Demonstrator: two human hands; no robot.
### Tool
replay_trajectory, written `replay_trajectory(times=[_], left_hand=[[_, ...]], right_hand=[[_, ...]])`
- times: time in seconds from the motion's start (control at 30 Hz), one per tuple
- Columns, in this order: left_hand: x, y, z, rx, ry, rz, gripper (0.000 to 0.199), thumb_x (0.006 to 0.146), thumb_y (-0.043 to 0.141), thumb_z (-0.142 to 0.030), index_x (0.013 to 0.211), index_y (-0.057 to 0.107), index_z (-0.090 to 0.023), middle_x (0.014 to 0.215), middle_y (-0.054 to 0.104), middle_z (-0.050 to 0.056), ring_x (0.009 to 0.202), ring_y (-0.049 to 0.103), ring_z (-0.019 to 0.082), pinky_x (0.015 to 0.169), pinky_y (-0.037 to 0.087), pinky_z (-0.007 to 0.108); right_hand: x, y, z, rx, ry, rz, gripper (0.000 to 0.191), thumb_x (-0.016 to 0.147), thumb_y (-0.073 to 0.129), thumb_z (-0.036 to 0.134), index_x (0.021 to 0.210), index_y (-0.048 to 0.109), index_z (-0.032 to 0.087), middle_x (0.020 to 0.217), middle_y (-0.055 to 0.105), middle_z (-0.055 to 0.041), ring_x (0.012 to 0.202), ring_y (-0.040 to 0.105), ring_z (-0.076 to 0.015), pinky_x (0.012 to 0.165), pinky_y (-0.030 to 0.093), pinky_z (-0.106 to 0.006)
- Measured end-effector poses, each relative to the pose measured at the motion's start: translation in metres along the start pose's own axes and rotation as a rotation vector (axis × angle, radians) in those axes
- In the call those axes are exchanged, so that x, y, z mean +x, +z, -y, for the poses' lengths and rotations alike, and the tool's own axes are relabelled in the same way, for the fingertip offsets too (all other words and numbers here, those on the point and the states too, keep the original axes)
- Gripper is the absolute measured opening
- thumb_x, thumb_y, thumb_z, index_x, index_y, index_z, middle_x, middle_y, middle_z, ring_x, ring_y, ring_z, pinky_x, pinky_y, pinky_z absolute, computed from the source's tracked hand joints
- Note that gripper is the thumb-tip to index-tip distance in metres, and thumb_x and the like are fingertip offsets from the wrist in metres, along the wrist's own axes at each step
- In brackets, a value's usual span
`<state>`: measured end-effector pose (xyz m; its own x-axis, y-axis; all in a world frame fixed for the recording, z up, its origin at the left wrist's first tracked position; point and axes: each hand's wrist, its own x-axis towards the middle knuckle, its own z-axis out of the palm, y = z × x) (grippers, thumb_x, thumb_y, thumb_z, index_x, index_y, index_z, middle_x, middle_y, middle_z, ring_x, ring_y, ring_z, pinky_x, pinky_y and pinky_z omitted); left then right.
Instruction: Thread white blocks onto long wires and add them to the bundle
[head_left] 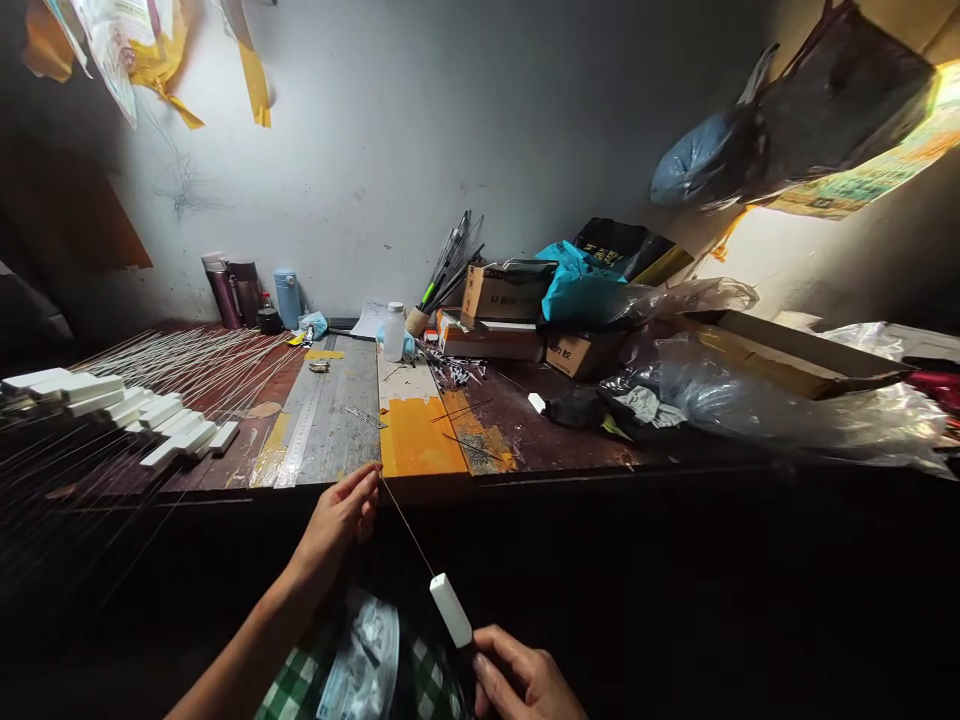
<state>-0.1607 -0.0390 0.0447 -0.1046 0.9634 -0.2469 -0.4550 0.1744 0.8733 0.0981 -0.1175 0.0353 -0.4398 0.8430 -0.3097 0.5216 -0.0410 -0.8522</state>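
A white rectangular block (451, 610) hangs tilted in front of the bench, with a thin wire (407, 526) running up and left from its top end. My left hand (346, 520) pinches the wire's upper end near the bench's front edge. At the block's lower end is my right hand (521, 675), its thumb and forefinger closed on the corner. Many similar white blocks (180, 440) with long thin wires lie in a pile at the left of the bench.
A ruler (300, 440) and orange tape (420, 437) lie on the bench (562, 440). Behind stand flasks (286, 298), a clear bottle (394, 332) and cardboard boxes (504, 291). Plastic bags (795, 395) cover the right side. A pale blue packet (364, 660) rests below my hands.
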Motion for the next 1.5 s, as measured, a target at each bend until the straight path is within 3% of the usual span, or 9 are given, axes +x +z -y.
replay_trajectory(times=[0.17,0.43,0.63,0.77,0.9,1.0,1.13,1.3,1.5], left_hand=[[0.032,0.011,-0.023,0.048,0.065,0.027,0.056,0.051,0.084,-0.053,0.086,0.072,-0.011,0.065,0.049,-0.003,0.043,0.036,0.003,0.037,0.024,0.016],[0.08,0.017,-0.039,0.236,0.04,-0.014,0.052,0.048,0.082,-0.048,0.078,0.071,-0.008,0.066,0.06,0.004,0.038,0.037,0.003,0.037,0.021,0.018],[0.104,0.013,-0.032,0.308,0.033,-0.016,0.05,0.051,0.079,-0.049,0.078,0.07,-0.008,0.065,0.062,0.005,0.039,0.04,0.005,0.038,0.024,0.018],[0.107,0.015,-0.03,0.332,0.039,-0.004,0.049,0.053,0.078,-0.048,0.079,0.069,-0.007,0.062,0.062,0.005,0.037,0.039,0.005,0.037,0.023,0.019],[0.107,0.019,-0.031,0.35,0.044,0.007,0.043,0.056,0.077,-0.044,0.076,0.068,-0.007,0.048,0.054,0.001,0.035,0.035,0.005,0.036,0.02,0.018],[0.108,0.02,-0.032,0.369,0.044,0.0,0.037,0.056,0.078,-0.042,0.069,0.067,-0.009,0.042,0.049,-0.002,0.033,0.033,0.005,0.035,0.019,0.017],[0.107,0.019,-0.035,0.384,0.05,-0.014,0.035,0.055,0.079,-0.041,0.057,0.063,-0.01,0.04,0.046,-0.002,0.033,0.034,0.006,0.034,0.02,0.017],[0.097,0.008,-0.045,0.366,0.054,-0.055,0.042,0.054,0.081,-0.041,0.074,0.069,-0.006,0.063,0.062,0.006,0.039,0.042,0.005,0.036,0.028,0.017],[0.084,-0.019,-0.068,0.331,0.047,-0.108,0.043,0.055,0.084,-0.037,0.082,0.069,-0.007,0.072,0.061,0.005,0.042,0.044,0.004,0.037,0.033,0.015]], right_hand=[[0.01,-0.007,0.0,-0.08,0.003,-0.097,0.028,0.094,0.043,0.042,0.094,0.061,0.022,0.067,0.063,0.0001,0.064,0.059,-0.0146,0.061,0.044,-0.024],[0.036,-0.014,-0.013,-0.338,0.009,-0.349,0.017,0.093,0.045,0.038,0.088,0.054,0.025,0.075,0.06,0.0017,0.057,0.05,-0.0128,0.054,0.04,-0.024],[0.047,-0.018,-0.014,-0.353,-0.049,-0.375,0.017,0.093,0.044,0.034,0.086,0.055,0.025,0.078,0.06,0.0015,0.061,0.053,-0.0131,0.056,0.039,-0.024],[0.05,-0.017,-0.021,-0.295,-0.015,-0.371,0.01,0.091,0.048,0.032,0.092,0.055,0.026,0.074,0.059,0.0022,0.059,0.053,-0.0129,0.057,0.041,-0.024],[0.052,-0.017,-0.025,-0.284,-0.011,-0.373,0.012,0.089,0.051,0.033,0.083,0.055,0.023,0.07,0.058,0.0012,0.058,0.052,-0.0133,0.054,0.038,-0.025],[0.054,-0.018,-0.023,-0.195,-0.014,-0.331,0.019,0.089,0.05,0.033,0.076,0.059,0.021,0.069,0.06,0.0005,0.061,0.053,-0.0136,0.055,0.037,-0.024],[0.057,-0.02,-0.018,0.11,0.052,-0.107,0.029,0.089,0.051,0.04,0.078,0.063,0.016,0.067,0.066,-0.0013,0.047,0.044,-0.0076,0.047,0.031,-0.021],[0.05,-0.019,-0.009,0.336,0.065,0.081,0.051,0.091,0.041,0.057,0.094,0.061,0.01,0.069,0.069,-0.0064,0.04,0.042,-0.0049,0.041,0.023,-0.019],[0.03,-0.02,0.008,0.449,0.048,0.156,0.036,0.087,0.058,0.037,0.111,0.055,0.011,0.075,0.07,-0.0039,0.047,0.045,-0.0043,0.046,0.029,-0.018]])
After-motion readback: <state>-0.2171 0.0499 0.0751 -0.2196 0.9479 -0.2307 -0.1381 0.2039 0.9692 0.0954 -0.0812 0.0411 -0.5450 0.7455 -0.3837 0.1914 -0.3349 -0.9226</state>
